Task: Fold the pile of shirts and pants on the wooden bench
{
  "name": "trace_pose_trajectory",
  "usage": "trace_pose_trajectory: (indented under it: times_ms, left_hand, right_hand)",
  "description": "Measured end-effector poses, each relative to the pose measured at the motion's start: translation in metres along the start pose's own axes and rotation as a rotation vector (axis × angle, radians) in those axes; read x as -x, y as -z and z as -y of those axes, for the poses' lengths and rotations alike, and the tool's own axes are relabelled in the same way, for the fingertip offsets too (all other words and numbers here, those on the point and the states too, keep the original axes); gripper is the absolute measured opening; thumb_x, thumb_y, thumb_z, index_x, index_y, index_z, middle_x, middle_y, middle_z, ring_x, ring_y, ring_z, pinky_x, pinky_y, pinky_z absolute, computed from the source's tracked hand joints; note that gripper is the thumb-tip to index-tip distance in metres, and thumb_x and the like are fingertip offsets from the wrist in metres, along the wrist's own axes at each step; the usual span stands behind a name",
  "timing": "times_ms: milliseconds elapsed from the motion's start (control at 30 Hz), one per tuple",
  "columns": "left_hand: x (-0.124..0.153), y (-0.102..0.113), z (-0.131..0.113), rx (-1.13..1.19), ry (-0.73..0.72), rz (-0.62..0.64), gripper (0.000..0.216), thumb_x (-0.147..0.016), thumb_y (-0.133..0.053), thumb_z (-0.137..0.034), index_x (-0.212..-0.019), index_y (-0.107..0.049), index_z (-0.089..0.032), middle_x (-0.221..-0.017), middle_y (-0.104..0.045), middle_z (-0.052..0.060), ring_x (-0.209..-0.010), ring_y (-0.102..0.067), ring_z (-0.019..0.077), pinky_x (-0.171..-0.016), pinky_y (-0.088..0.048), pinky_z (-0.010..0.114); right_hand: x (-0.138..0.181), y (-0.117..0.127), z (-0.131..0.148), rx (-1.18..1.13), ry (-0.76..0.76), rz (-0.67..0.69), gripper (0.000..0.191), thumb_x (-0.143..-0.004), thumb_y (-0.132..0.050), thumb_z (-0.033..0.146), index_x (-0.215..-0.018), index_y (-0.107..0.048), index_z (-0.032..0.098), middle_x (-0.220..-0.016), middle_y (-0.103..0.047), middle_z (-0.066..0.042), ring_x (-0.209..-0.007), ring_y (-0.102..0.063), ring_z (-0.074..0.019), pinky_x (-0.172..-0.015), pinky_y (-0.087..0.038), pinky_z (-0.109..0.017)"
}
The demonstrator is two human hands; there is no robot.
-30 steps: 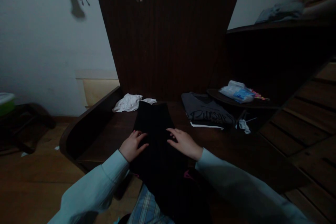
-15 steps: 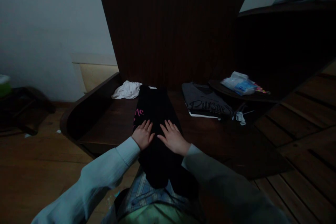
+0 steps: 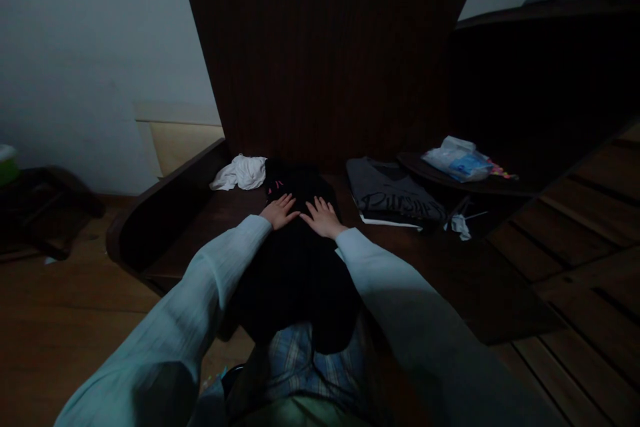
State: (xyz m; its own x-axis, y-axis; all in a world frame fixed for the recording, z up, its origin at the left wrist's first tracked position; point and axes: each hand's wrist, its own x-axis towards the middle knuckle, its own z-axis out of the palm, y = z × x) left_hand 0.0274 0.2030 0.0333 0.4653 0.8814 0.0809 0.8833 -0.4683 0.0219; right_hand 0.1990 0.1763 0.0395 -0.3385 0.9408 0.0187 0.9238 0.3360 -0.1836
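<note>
A black garment point(image 3: 300, 273) with a bit of pink print lies on the dark wooden surface, its near end hanging over the edge towards my lap. Its exact kind is hard to make out in the dim light. My left hand point(image 3: 280, 211) rests on it with fingers stretched out. Beside it, my right hand point(image 3: 323, 217) lies flat on the same cloth, fingers spread, the two thumbs almost meeting. Beyond my left hand is a crumpled white cloth point(image 3: 241, 172). Right of the garment sits a folded grey T-shirt point(image 3: 390, 192) with dark lettering, on top of other folded cloth.
A small shelf point(image 3: 425, 170) at the right carries a clear and blue plastic packet point(image 3: 460, 159). Crumpled white paper point(image 3: 459, 225) lies below it. The wooden bench point(image 3: 175, 240) has a raised rounded side at the left. A dark stool point(image 3: 40, 207) stands farther left.
Both my hands have slid forward over the black garment, away from my body. The cloth's far part is bunched and the pink print is mostly hidden; its near part looks wider.
</note>
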Motion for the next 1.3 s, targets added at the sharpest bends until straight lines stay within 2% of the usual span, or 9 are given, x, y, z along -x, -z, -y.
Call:
trace_pose_trajectory:
  times_ms: [200,367,500,600,767,867,1000,1167,1300]
  left_hand:
    - [-0.031,0.002,0.013,0.045,-0.004,-0.076,0.055,-0.087,-0.03,-0.043,-0.13,-0.034,-0.008,-0.141,-0.028,0.014,-0.131,-0.02,0.0252,-0.103,-0.024,0.039]
    - [-0.039,0.009,0.015,0.038,-0.04,-0.239,0.045,-0.085,-0.037,-0.034,-0.122,-0.044,-0.009,-0.132,-0.042,0.014,-0.124,-0.034,0.0241,-0.102,-0.027,0.037]
    - [-0.019,0.015,0.015,0.069,-0.032,-0.33,0.033,-0.083,-0.036,-0.023,-0.11,-0.053,-0.013,-0.112,-0.054,0.012,-0.107,-0.048,0.0217,-0.093,-0.038,0.035]
    - [0.008,0.017,0.015,0.108,-0.009,-0.288,0.031,-0.083,-0.036,-0.025,-0.104,-0.056,-0.015,-0.102,-0.057,0.009,-0.098,-0.052,0.021,-0.087,-0.043,0.034]
    - [0.04,0.009,0.011,0.177,-0.076,-0.125,0.05,-0.083,-0.039,-0.045,-0.118,-0.049,-0.012,-0.126,-0.046,0.013,-0.118,-0.042,0.0231,-0.099,-0.034,0.036]
    - [0.043,0.002,0.009,0.147,-0.072,-0.092,0.057,-0.083,-0.038,-0.048,-0.126,-0.041,-0.01,-0.136,-0.035,0.015,-0.127,-0.03,0.0246,-0.104,-0.026,0.038]
    - [0.035,-0.003,0.011,0.132,-0.036,-0.072,0.06,-0.083,-0.034,-0.05,-0.129,-0.038,-0.012,-0.139,-0.033,0.015,-0.128,-0.028,0.0249,-0.104,-0.023,0.041]
    - [0.02,-0.003,0.013,0.148,0.01,-0.056,0.061,-0.083,-0.034,-0.051,-0.129,-0.038,-0.01,-0.139,-0.032,0.015,-0.129,-0.026,0.0266,-0.104,-0.023,0.042]
    - [0.014,-0.003,0.014,0.15,0.044,-0.03,0.059,-0.083,-0.036,-0.048,-0.13,-0.036,-0.011,-0.14,-0.029,0.015,-0.129,-0.026,0.0263,-0.104,-0.022,0.042]
  right_hand:
    - [-0.037,0.004,-0.014,0.005,-0.018,0.004,0.065,-0.087,-0.017,0.055,-0.137,-0.024,0.015,-0.145,-0.016,-0.014,-0.134,-0.01,-0.0242,-0.106,-0.008,-0.039]
    - [-0.056,0.007,-0.02,0.003,-0.063,0.019,0.064,-0.087,-0.018,0.054,-0.138,-0.023,0.015,-0.146,-0.015,-0.013,-0.134,-0.01,-0.0243,-0.106,-0.008,-0.039]
    - [-0.061,0.007,-0.022,-0.01,-0.074,0.003,0.064,-0.087,-0.02,0.054,-0.137,-0.025,0.015,-0.145,-0.016,-0.013,-0.134,-0.01,-0.0242,-0.106,-0.008,-0.038]
    - [-0.063,0.006,-0.023,-0.036,-0.084,-0.014,0.063,-0.087,-0.022,0.054,-0.137,-0.026,0.016,-0.145,-0.017,-0.013,-0.133,-0.011,-0.0249,-0.105,-0.01,-0.039]
    - [-0.064,0.006,-0.023,-0.06,-0.083,-0.114,0.058,-0.087,-0.03,0.049,-0.132,-0.035,0.013,-0.141,-0.028,-0.014,-0.131,-0.02,-0.0248,-0.105,-0.015,-0.038]
    - [-0.057,0.009,-0.022,-0.131,-0.041,-0.276,0.049,-0.088,-0.033,0.037,-0.129,-0.038,0.01,-0.133,-0.041,-0.014,-0.123,-0.034,-0.0216,-0.102,-0.024,-0.033]
    - [-0.031,0.019,-0.018,-0.256,-0.029,-0.399,0.044,-0.087,-0.032,0.026,-0.127,-0.039,0.011,-0.128,-0.046,-0.011,-0.118,-0.04,-0.0184,-0.099,-0.03,-0.03]
    - [0.019,0.019,-0.006,-0.238,0.105,-0.264,0.054,-0.085,-0.038,0.041,-0.134,-0.03,0.018,-0.135,-0.038,-0.011,-0.123,-0.035,-0.0223,-0.1,-0.03,-0.039]
    - [0.044,0.004,0.002,-0.066,0.123,-0.095,0.053,-0.085,-0.036,0.046,-0.13,-0.039,0.018,-0.139,-0.031,-0.015,-0.129,-0.025,-0.0279,-0.102,-0.023,-0.044]
